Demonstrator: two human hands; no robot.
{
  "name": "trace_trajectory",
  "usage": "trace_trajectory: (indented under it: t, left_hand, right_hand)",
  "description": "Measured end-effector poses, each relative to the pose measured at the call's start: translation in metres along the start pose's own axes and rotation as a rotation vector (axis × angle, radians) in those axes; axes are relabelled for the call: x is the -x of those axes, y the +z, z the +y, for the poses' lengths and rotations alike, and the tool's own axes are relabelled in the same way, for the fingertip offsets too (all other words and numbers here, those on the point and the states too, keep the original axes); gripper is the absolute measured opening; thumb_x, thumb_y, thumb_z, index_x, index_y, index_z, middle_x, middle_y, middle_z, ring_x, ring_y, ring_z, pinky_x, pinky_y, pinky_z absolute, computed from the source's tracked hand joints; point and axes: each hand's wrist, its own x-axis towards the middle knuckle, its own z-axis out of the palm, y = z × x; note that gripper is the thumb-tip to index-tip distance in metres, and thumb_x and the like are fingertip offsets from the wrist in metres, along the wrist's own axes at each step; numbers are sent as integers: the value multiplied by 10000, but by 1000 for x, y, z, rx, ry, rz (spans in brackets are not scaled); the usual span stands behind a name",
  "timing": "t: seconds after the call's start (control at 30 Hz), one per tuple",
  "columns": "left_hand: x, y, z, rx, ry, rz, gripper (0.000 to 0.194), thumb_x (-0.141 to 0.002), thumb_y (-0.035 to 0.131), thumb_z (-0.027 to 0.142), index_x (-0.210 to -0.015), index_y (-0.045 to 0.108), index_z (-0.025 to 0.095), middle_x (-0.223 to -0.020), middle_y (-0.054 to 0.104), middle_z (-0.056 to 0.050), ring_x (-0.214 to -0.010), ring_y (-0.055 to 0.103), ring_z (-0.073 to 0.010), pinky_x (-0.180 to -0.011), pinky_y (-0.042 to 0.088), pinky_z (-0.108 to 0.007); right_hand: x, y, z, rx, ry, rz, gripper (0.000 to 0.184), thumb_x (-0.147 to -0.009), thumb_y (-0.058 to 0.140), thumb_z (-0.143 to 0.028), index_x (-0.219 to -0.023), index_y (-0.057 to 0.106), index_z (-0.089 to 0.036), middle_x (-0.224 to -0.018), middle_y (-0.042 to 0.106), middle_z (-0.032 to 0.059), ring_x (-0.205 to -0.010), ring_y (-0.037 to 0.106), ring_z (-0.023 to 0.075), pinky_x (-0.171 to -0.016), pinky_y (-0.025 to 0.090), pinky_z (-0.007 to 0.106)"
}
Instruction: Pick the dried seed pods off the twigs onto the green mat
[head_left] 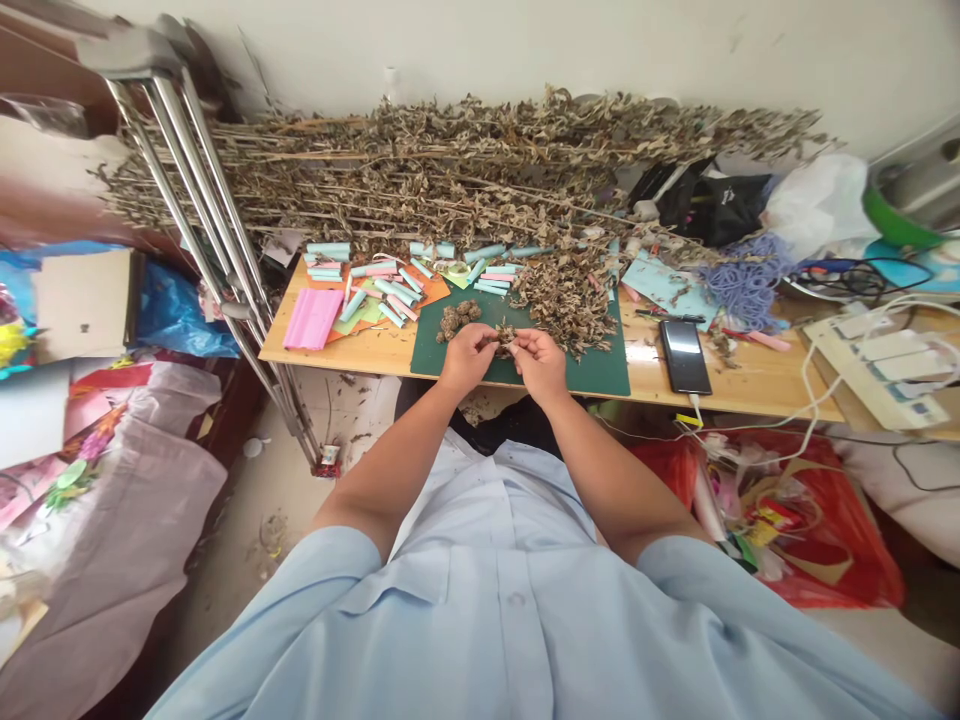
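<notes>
Dried-leaf clump [504,340] pinched in fingers of left hand [466,358] and right hand [540,366] over green cutting mat [600,375]; larger leaf heap [562,305] remains alongside.

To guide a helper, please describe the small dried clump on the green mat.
On the wooden table, find the dark green mat. Just beyond the left hand lies a small knobbly dried clump, far smaller than the leafy heap to its right.

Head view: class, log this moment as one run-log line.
left hand: pinches dried leaf clump | right hand: pinches same clump | under hands: green cutting mat | nearby: dried leaf pile, pale paper rolls
</notes>
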Motion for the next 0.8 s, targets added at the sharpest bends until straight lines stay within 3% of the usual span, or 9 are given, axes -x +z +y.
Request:
trace_trajectory:
  t: [0.33,0.6,0.8]
  left_hand:
    - [2,-4,12,-98,133,-172,157,-941,576,246,-886,707,178,-859,655,-55,-852,617,-171,-811,495,-298]
    - [0,-3,9,-195,152,-204,187,-958,529,216,-811,636,173,-832,623,-46,-834,589,-168,-779,478,-290]
    - [-1,-3,7,-205,163,-228,182,-953,516,206,-806,620,173,-832,618,-46,-831,581,-167,-790,474,-291]
  right_hand:
    - [2,0,1,-10,1,-21,383,-783,730,-433,-1071,614,-209,-848,691,10,-517,506,84,-460,421,236]
    - [2,-1,6,-15,-57,-26,353,-803,729,-397,-1085,620,-214,-852,699,11,-527,532,90,-461,434,235]
    - [2,-1,8,16,-70,-16,338,-808,718,-371,-1088,629,-206,-857,711,22,-621,600,120,-549,492,257]
